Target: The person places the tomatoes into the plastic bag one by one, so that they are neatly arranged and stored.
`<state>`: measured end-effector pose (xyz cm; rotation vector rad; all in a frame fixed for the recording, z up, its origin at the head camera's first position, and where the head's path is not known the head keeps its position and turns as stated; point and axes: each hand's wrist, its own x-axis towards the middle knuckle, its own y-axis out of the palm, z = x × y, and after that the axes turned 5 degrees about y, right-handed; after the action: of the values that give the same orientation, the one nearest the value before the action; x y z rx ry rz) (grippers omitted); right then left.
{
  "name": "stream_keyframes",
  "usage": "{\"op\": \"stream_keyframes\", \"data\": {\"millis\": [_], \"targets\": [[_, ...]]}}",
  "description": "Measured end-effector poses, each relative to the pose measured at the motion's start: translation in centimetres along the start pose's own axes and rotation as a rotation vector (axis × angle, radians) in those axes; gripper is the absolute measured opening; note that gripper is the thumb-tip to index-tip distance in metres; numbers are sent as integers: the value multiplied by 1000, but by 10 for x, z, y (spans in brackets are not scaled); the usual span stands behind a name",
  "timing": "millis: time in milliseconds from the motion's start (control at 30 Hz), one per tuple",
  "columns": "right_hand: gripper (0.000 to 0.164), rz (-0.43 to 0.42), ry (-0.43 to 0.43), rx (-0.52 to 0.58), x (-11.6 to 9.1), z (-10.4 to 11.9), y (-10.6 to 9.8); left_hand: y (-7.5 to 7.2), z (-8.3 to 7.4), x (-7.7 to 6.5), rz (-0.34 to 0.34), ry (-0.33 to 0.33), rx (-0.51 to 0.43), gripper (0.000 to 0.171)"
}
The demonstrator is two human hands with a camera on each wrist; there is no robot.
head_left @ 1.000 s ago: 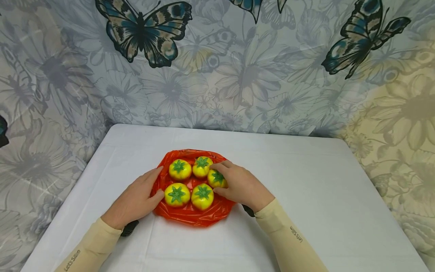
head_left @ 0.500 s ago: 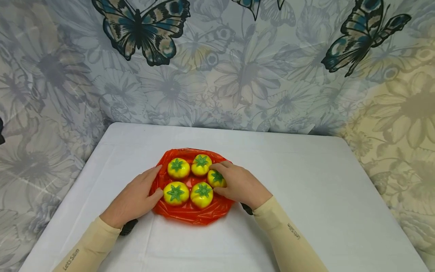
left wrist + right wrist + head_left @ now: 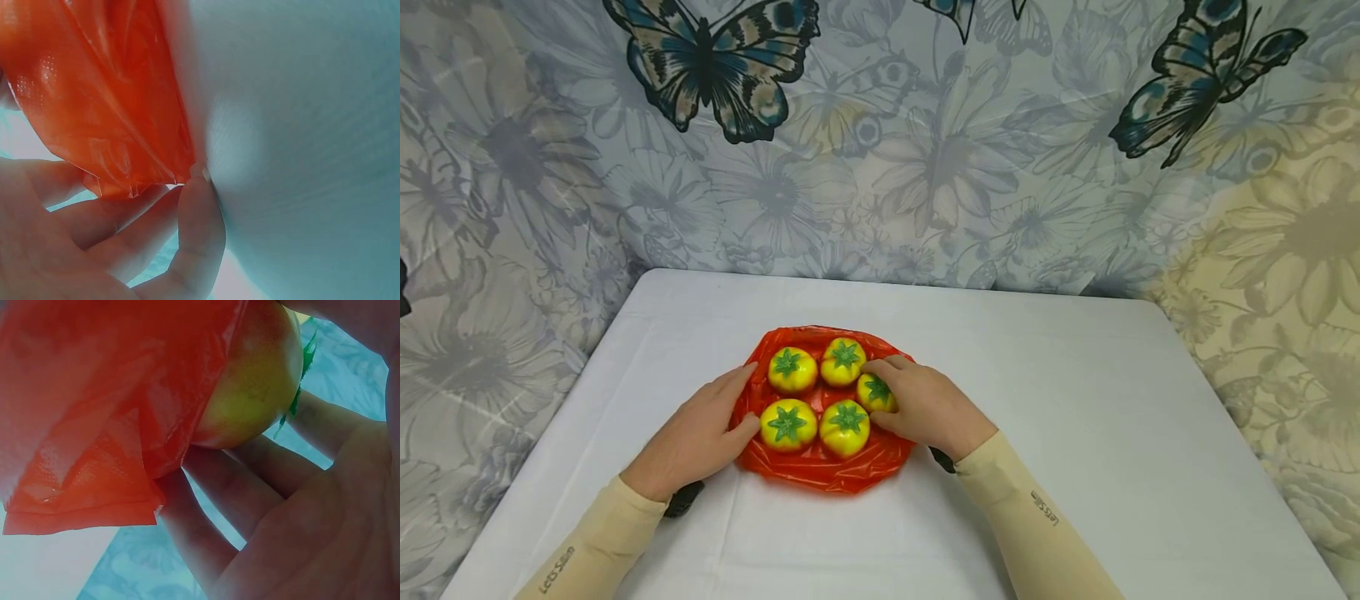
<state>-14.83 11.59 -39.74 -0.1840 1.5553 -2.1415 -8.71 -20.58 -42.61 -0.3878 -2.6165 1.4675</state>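
Several shiny yellow tomatoes, each with a green star-shaped top, sit on a crumpled red plastic bag (image 3: pixel 820 478). A far-left tomato (image 3: pixel 792 370), a far-middle tomato (image 3: pixel 843 362), a near-left tomato (image 3: pixel 788 426) and a near-middle tomato (image 3: pixel 845 429) surround its centre. My right hand (image 3: pixel 927 407) grips the rightmost tomato (image 3: pixel 874 392), thumb on the near side, fingers on the far side; the right wrist view shows this tomato (image 3: pixel 256 381) beside the bag. My left hand (image 3: pixel 700 429) rests along the bag's left edge, fingers spread and thumb tip beside the near-left tomato.
A white-covered table (image 3: pixel 1112 433) lies under the bag and reaches back to a flowered backdrop (image 3: pixel 925 167) with butterfly prints. Cream sleeves cover both forearms, the left sleeve (image 3: pixel 598 533) and the right sleeve (image 3: pixel 1030 517).
The far tomatoes have shifted very slightly leftward on the bag. The whole head view has moved a little. Both hands keep their places at the bag.
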Motion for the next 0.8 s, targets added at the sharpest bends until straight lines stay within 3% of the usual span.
{"op": "stream_keyframes", "data": {"millis": [300, 533, 800], "targets": [[71, 17, 34, 19, 1, -3, 2, -1, 1, 5, 2, 24, -42, 70], [77, -10, 60, 80, -8, -12, -3, -5, 1, 7, 10, 12, -45, 80], [81, -120, 84, 77, -35, -49, -23, -35, 10, -3, -35, -14, 33, 90]]}}
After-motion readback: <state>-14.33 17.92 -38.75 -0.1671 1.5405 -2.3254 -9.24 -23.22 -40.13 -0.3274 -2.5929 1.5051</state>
